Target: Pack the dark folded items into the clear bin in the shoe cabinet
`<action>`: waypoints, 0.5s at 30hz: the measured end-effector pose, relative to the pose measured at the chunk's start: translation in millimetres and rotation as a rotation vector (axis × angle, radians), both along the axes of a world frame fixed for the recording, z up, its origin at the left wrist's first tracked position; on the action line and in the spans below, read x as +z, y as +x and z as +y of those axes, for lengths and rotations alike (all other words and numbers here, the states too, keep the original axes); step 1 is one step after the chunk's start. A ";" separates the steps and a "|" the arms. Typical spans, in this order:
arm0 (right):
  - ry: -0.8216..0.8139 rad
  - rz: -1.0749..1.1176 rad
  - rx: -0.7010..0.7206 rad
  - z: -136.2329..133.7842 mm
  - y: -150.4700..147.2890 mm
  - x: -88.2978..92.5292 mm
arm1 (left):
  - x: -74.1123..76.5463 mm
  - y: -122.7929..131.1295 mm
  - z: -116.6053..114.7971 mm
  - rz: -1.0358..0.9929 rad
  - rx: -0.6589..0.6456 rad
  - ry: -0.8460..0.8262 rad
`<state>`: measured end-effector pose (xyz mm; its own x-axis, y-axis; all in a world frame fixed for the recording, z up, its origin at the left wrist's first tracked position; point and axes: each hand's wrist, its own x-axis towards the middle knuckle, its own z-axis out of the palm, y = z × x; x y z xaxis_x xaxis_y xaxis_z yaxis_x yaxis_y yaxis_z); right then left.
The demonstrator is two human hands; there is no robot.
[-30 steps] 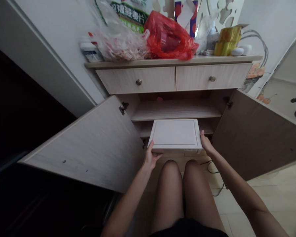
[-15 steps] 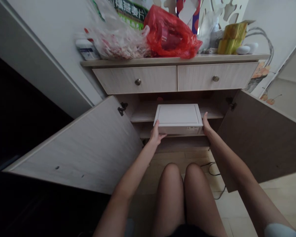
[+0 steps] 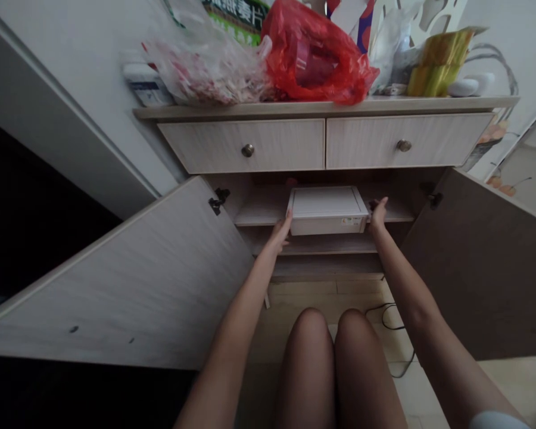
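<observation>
A white, flat rectangular box (image 3: 326, 204) sits level at the opening of the cabinet (image 3: 241, 111), its back part over the upper shelf (image 3: 263, 205) and its front sticking out past the shelf edge. My left hand (image 3: 280, 233) grips the box's left front corner, thumb up along the side and fingers low. At the right side, my right hand (image 3: 377, 214) presses against the box near its front corner, with some fingers hidden behind it. A small label marks the right of the box's front face. Whether the shelf bears its weight I cannot tell.
Two swung-out doors, the left door (image 3: 129, 286) and the right door (image 3: 486, 262), flank my arms. Above are two drawers with knobs. On top stand a red plastic bag (image 3: 312, 59), a clear bag (image 3: 218, 68), a white bottle (image 3: 146, 84) and gold tape rolls (image 3: 440, 65). A cable (image 3: 386, 316) lies on the floor.
The box has moved a little deeper into the cabinet, over the upper shelf. My right hand has shifted its hold on the right side, and the view has come closer to the cabinet.
</observation>
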<state>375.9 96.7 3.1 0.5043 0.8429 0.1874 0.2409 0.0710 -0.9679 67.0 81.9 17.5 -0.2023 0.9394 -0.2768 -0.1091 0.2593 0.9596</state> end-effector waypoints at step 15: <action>0.041 -0.389 -0.308 -26.2 -25.5 -41.9 | -54.0 7.3 25.2 0.615 0.099 0.444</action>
